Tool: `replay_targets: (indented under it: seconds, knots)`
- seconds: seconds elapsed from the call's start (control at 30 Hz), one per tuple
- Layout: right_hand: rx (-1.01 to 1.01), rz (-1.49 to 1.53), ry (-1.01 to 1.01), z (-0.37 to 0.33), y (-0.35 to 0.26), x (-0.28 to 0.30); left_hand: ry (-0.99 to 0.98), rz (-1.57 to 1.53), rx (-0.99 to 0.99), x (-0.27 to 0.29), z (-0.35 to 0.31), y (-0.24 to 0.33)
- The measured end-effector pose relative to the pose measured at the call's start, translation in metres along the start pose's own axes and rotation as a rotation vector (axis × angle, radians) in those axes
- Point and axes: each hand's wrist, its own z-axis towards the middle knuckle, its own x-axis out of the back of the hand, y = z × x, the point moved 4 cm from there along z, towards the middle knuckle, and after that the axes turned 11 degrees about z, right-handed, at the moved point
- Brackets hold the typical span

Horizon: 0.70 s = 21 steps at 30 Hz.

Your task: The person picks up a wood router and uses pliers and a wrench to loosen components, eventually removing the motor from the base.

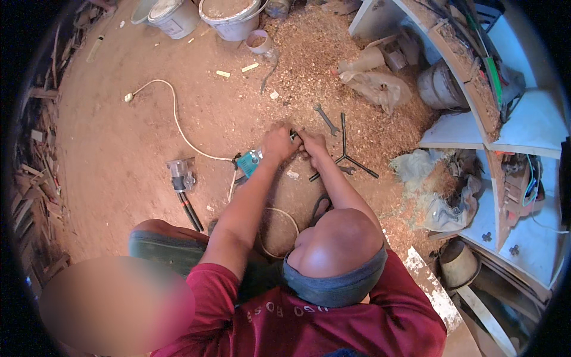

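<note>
A teal corded power tool (pixel 248 162) lies low over the ground, its body partly hidden behind my left forearm. My left hand (pixel 279 143) is closed around its front end. My right hand (pixel 313 146) meets it there, fingers bent and pressed together at a dark metal part (pixel 293 135) between the hands. What exactly the right fingers pinch is hidden. Just right of my hands lie a black Y-shaped socket wrench (pixel 345 156) and an open-ended spanner (pixel 326 119). A second spanner (pixel 347 170) rests beneath one leg of the Y wrench.
The pale cord (pixel 178 122) runs to a plug at left. A clear plastic and grey attachment (pixel 180 174) and red-black handles (pixel 190 211) lie left. Buckets (pixel 231 27) stand at the back. Wood shavings, a plastic bag (pixel 380 88) and blue-white shelving (pixel 455 132) are right.
</note>
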Motion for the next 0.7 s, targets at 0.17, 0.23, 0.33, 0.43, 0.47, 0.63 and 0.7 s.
replay_targets:
  seconds: [0.17,0.23,0.33,0.43,0.47,0.63,0.7]
  knots:
    - [0.093,0.027,0.126,0.006,0.005,0.004,0.026,0.028,-0.003,0.003,0.002,0.009]
    - [0.127,-0.008,0.152,0.005,0.004,-0.002,0.011,0.038,0.001,0.003,0.001,0.005]
    - [0.152,0.018,0.146,0.005,0.008,-0.008,0.002,0.035,0.019,0.003,-0.001,0.0]
    - [0.175,0.077,0.175,0.021,0.016,0.0,-0.003,0.027,0.021,0.003,0.004,0.006]
    - [0.187,0.098,0.196,0.03,0.018,0.007,0.006,0.011,0.005,0.002,0.008,0.012]
    - [0.253,0.214,0.282,0.019,0.024,-0.01,-0.057,0.037,0.049,0.002,0.002,0.002]
    - [0.234,0.224,0.287,0.017,0.023,-0.014,-0.131,0.05,0.069,0.001,0.0,0.0]
